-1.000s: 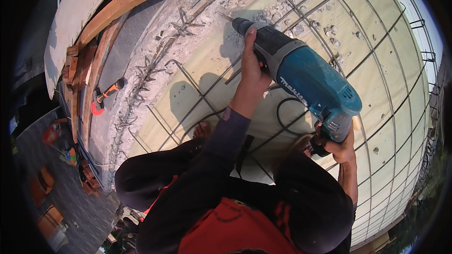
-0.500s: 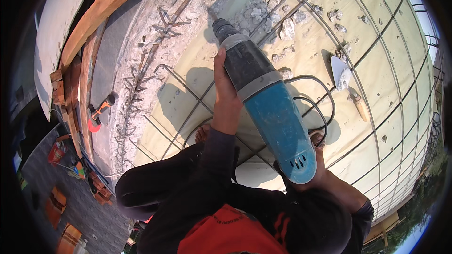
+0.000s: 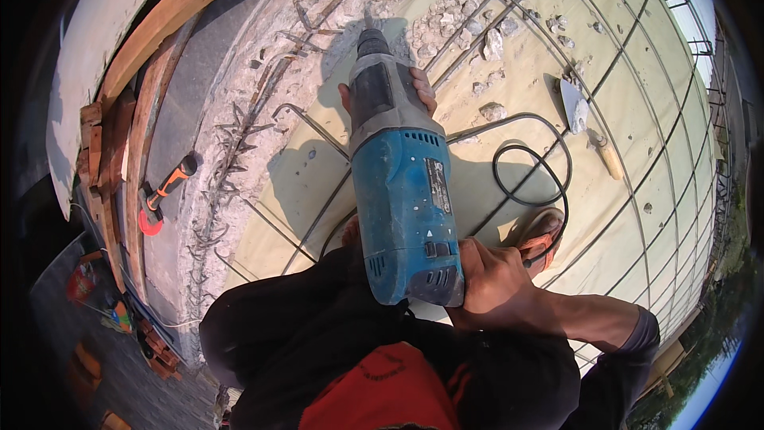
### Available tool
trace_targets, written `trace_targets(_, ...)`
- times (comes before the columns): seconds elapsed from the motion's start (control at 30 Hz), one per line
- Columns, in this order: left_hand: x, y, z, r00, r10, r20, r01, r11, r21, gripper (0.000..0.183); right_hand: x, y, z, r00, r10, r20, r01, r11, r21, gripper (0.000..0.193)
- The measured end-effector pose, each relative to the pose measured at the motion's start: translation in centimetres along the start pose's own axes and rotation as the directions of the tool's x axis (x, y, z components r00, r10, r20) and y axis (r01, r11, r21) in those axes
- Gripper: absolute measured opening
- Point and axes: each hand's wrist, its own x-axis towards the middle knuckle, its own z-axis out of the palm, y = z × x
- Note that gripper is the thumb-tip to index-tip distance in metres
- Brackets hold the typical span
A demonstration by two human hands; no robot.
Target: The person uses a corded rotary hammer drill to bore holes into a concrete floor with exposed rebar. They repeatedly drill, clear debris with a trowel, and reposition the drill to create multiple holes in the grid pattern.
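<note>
A blue, grey and black rotary hammer drill (image 3: 400, 191) points away from me over the work surface. My left hand (image 3: 423, 91) wraps round its front housing from beneath, fingers showing on the right side and the thumb on the left. At the rear end my right hand (image 3: 495, 275) is closed on the handle, which the body mostly hides. The steel bit (image 3: 368, 17) reaches the broken concrete strip (image 3: 298, 12); whether its tip touches is hard to tell. A black power cord (image 3: 567, 163) loops to the right of the drill.
Bent rebar ends (image 3: 231, 143) stick up along the concrete strip. A rebar grid (image 3: 629, 103) covers the cream sheeting, with concrete rubble (image 3: 458, 20) at the far side. A trowel (image 3: 574, 107) lies right; an orange-black hammer (image 3: 171, 183) rests left near timber planks (image 3: 163, 28).
The drill has swung from a slant to nearly straight ahead and rolled so its vented, labelled side shows. Its rear end moved left, and my right hand came with it. The bit shifted slightly right.
</note>
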Motion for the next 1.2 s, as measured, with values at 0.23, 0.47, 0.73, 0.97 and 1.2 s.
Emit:
trace_targets(0.23,1.3,0.4,-4.6,0.982,-0.128,0.138,0.15,0.974,-0.167,0.104,-1.5,1.2,3.9,0.996,0.06,-0.058,-0.072,0.97,-0.231,0.034)
trace_targets(0.47,1.6,0.4,-4.7,0.976,-0.139,0.169,0.184,0.94,-0.289,0.108,-0.7,1.1,3.8,0.992,0.111,0.056,-0.074,0.888,-0.453,0.042)
trace_targets(0.73,-0.5,-5.5,2.1,0.943,0.245,-0.224,-0.046,0.765,0.642,0.078,-4.3,-0.9,-1.5,0.824,0.535,-0.189,-0.46,0.825,0.329,0.041)
trace_targets(0.97,-1.1,-6.1,0.6,0.958,0.245,-0.15,-0.074,0.714,0.696,0.072,-7.4,0.5,1.7,0.747,0.618,-0.244,-0.34,0.671,0.659,0.018)
trace_targets(1.2,-0.9,-4.4,-1.0,0.919,0.369,-0.138,-0.101,0.56,0.823,0.053,-6.4,3.4,6.5,0.789,0.553,-0.268,-0.208,0.651,0.73,0.009)
